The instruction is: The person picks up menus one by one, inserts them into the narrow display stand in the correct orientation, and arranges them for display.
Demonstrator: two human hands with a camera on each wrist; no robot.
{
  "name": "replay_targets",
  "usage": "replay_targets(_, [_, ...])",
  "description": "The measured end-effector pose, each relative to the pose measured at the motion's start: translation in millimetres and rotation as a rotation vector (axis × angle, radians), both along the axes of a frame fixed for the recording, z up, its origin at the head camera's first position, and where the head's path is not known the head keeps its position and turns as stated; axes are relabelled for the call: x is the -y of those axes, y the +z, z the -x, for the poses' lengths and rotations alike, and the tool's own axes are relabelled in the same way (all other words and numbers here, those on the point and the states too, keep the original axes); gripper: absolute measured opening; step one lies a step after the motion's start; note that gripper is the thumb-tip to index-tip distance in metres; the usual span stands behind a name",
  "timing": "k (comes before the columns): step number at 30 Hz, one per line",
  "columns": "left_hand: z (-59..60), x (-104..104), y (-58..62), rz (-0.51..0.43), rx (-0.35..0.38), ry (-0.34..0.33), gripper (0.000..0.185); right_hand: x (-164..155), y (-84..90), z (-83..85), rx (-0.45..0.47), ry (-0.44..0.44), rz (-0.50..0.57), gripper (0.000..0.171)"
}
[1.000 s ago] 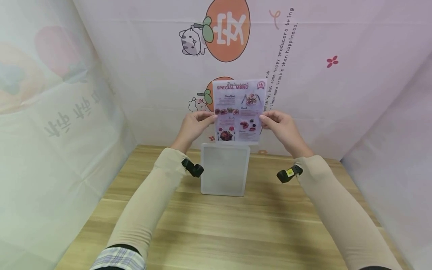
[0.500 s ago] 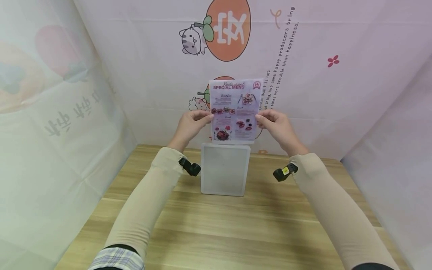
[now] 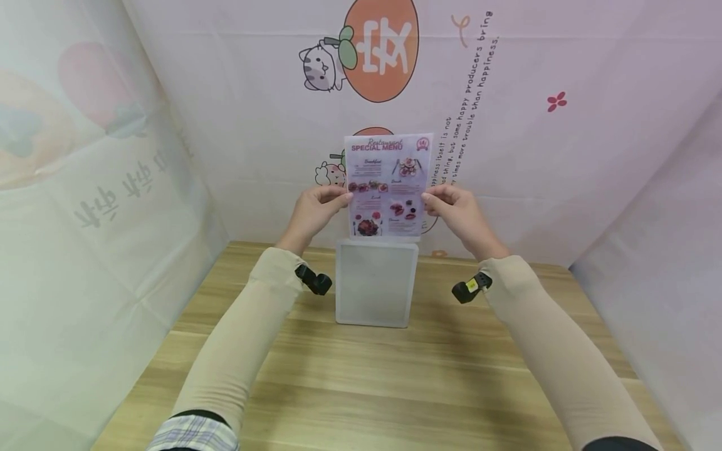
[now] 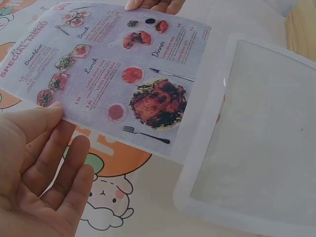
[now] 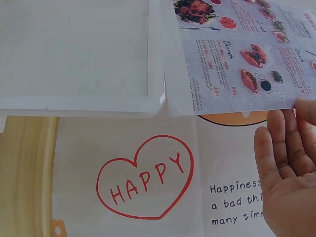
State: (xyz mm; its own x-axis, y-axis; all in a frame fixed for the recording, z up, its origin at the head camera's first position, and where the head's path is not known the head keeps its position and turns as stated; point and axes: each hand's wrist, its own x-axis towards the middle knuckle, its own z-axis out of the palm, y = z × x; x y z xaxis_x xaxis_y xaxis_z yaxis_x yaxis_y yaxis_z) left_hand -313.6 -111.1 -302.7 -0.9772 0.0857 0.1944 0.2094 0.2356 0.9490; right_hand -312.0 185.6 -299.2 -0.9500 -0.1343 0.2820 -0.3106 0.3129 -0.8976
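A printed restaurant menu sheet [image 3: 389, 169] is held upright between both hands in the head view. My left hand [image 3: 317, 210] pinches its left edge between thumb and fingers. The opposite edge is pinched by my right hand [image 3: 459, 210]. Just below the sheet, a white-rimmed display frame [image 3: 376, 285] with a clear greyish panel stands upright on the table. In the left wrist view the bottom of the menu [image 4: 118, 74] lies close to the top rim of the frame [image 4: 261, 143]. Whether the sheet's bottom edge touches the frame or sits inside it, I cannot tell.
The wooden table [image 3: 361, 382] stretches toward me in front of the frame. Behind it hangs a pale backdrop [image 3: 507, 156] printed with cartoons and text. White cloth walls [image 3: 84, 269] enclose the left and right sides.
Both hands have carried the menu leftward, bringing it roughly over the frame's top edge. The frame has stayed in place, and both hands keep hold of the sheet.
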Motion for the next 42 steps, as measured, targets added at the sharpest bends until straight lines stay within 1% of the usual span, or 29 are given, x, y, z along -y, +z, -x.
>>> replay_targets(3, [0.6, 2, -1.2, -0.011, 0.006, -0.005, 0.033, 2, 0.4, -1.0, 0.004, -0.002, -0.003, 0.033])
replay_targets(9, [0.4, 4, -2.6, 0.0, 0.011, 0.004, 0.033, 6, 0.9, -1.8, 0.013, 0.002, -0.001, 0.033])
replay_targets(17, [-0.6, 7, -3.1, 0.006, 0.017, 0.013, 0.033, 8, -4.2, -0.1, 0.017, 0.012, 0.009, 0.031])
replay_targets(23, [-0.7, 8, -4.7, 0.011, 0.023, 0.014, 0.034, 8, -6.5, 0.3, 0.03, 0.019, 0.006, 0.032])
replay_targets(31, [-2.7, 8, -8.6, 0.007, 0.008, 0.011, 0.031, 7, -11.3, 0.6, 0.024, 0.03, 0.007, 0.033])
replay_targets(35, [-2.7, 8, -11.5, 0.005, 0.017, 0.007, 0.032, 7, -14.5, 0.0, 0.026, 0.035, 0.01, 0.032])
replay_targets(42, [-4.4, 7, -15.6, 0.013, 0.032, 0.009, 0.033, 7, -19.0, -2.1, 0.057, 0.018, -0.007, 0.034])
